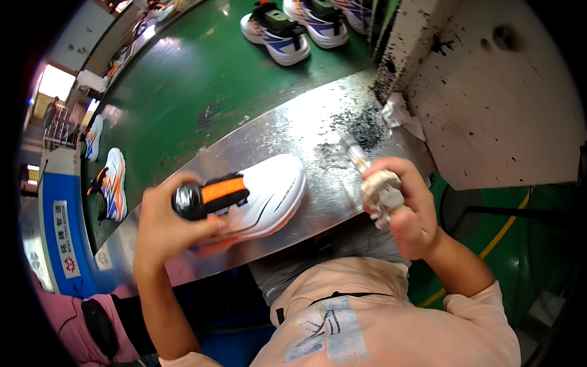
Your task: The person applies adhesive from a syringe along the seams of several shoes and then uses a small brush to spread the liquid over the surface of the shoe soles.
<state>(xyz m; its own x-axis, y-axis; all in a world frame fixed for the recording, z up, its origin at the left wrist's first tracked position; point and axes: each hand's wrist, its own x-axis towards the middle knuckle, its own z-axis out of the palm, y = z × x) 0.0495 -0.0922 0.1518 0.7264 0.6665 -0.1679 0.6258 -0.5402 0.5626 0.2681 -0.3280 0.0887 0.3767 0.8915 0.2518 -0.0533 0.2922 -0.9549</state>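
A white sneaker (269, 186) with an orange and black tongue and an orange-edged sole is over the metal edge of the bench, toe pointing right and away. My left hand (165, 223) is closed around its heel end, fingers on the far side and thumb on the near side. A shiny black rounded piece (188, 200) fills the shoe's opening; I cannot tell what it is. To the right, my right hand (411, 205) grips a small cream-coloured tool (380, 186) with a knobbly body. Its clear, narrow tip (351, 148) points up and left, apart from the sneaker.
Several sneakers (284, 40) stand on the green surface (202, 79) at the far side, and others (113, 183) at the left. Crumpled white paper (400, 115) lies against a stained pale panel (495, 104) on the right. Dark smears mark the metal strip (306, 116).
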